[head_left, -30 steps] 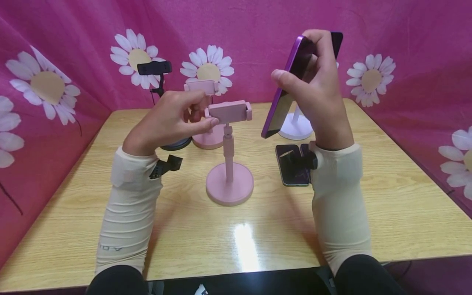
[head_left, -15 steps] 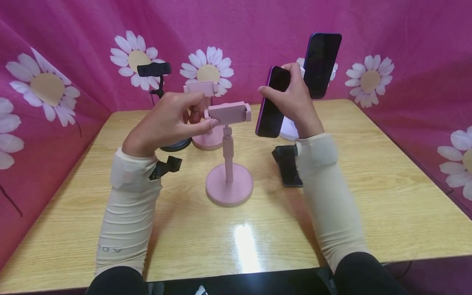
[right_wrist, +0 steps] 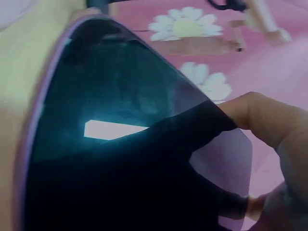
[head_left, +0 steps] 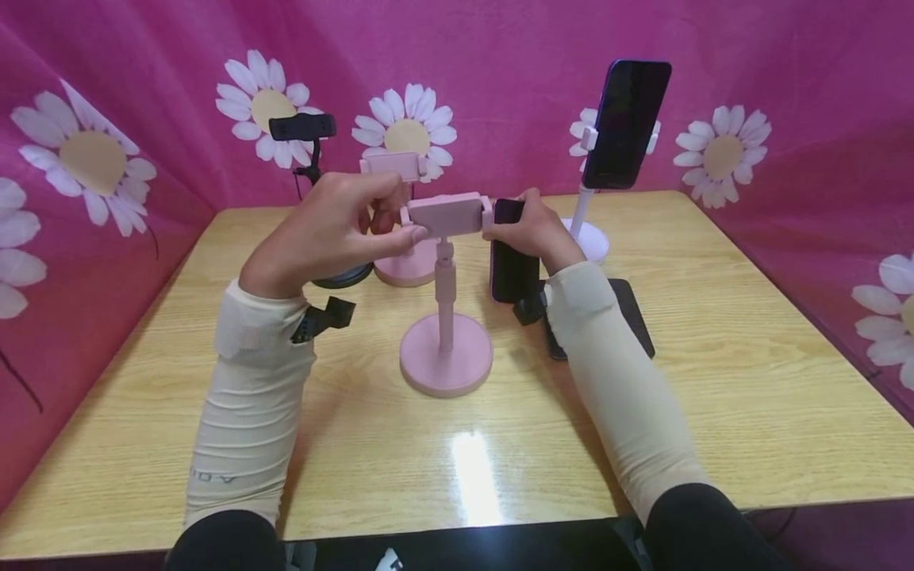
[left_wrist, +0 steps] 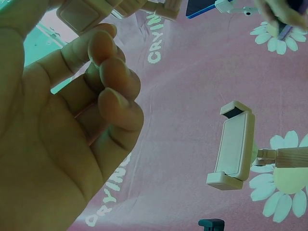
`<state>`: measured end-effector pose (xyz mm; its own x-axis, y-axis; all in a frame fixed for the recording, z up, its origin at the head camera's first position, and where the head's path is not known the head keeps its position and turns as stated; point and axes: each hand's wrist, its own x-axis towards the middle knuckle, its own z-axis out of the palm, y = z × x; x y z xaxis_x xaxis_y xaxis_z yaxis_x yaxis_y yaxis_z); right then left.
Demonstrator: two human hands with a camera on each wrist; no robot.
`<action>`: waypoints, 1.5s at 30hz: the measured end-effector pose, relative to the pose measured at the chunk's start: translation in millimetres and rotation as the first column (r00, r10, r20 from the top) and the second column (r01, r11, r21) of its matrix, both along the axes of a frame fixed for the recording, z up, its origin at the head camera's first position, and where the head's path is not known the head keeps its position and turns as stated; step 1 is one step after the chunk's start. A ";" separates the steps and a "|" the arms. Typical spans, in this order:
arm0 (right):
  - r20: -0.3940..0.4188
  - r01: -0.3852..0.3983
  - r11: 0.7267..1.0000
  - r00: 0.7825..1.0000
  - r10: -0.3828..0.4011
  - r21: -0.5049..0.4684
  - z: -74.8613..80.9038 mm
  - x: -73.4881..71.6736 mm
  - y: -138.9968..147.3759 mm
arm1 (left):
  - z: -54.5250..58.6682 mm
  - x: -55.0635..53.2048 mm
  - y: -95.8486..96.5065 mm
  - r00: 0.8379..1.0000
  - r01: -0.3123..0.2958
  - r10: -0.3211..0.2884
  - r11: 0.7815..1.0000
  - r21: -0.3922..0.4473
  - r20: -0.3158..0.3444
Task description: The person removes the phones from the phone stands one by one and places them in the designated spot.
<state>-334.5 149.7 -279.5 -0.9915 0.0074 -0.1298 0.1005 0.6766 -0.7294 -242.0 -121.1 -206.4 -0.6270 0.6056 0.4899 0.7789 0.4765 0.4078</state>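
Note:
A pink phone stand (head_left: 446, 357) stands upright on the table in the head view, its clamp (head_left: 450, 214) level at the top. With thumb and fingers, my left hand (head_left: 321, 234) pinches the left end of that clamp. In the left wrist view, the curled fingers (left_wrist: 118, 108) show close below the clamp. My right hand (head_left: 540, 234) holds a purple-edged smartphone (head_left: 516, 274) by its upper part, thumb in front of the dark screen. The phone hangs upright just right of the clamp, and the right thumb tip is at the clamp's right end. In the right wrist view, the phone's screen (right_wrist: 110, 96) fills much of the picture.
Behind stand a second pink stand (head_left: 403, 272) and a black stand (head_left: 301, 127). A white stand (head_left: 589, 238) at the back right carries a phone (head_left: 628, 127). Dark phones (head_left: 631, 313) lie on the table (head_left: 750, 381), partly under my right forearm. A pink flowered cloth (head_left: 500, 95) surrounds the table.
My right hand has brought the purple-edged phone down and left to beside the pink clamp, turning its screen toward me. My left hand has stayed on the clamp.

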 end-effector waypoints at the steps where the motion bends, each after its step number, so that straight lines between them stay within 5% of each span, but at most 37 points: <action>1: 0.017 -0.010 1.000 1.000 0.009 0.017 -3.5 -1.3 -0.8 | 0.0 0.2 0.0 1.000 0.001 -0.001 1.000 0.000 0.002; 13: 0.157 -0.075 0.959 0.987 0.032 0.272 -32.1 -8.1 -10.4 | 1.0 -0.9 0.1 0.999 0.034 -0.034 0.999 0.010 -0.029; 27: 0.259 -0.133 0.938 0.965 0.049 0.320 -40.5 -8.5 -9.4 | 0.0 -3.1 0.4 1.000 0.020 -0.020 0.999 -0.042 -0.001; 37: 0.319 -0.264 0.878 0.938 0.136 0.400 -39.3 -9.3 -4.7 | 0.0 -2.5 -2.2 1.000 0.025 -0.025 0.999 -0.039 -0.017; 45: 0.347 -0.284 0.842 0.930 0.124 0.459 -40.6 -7.3 -5.9 | 0.1 -2.1 -2.4 0.999 0.030 -0.031 0.999 -0.038 -0.021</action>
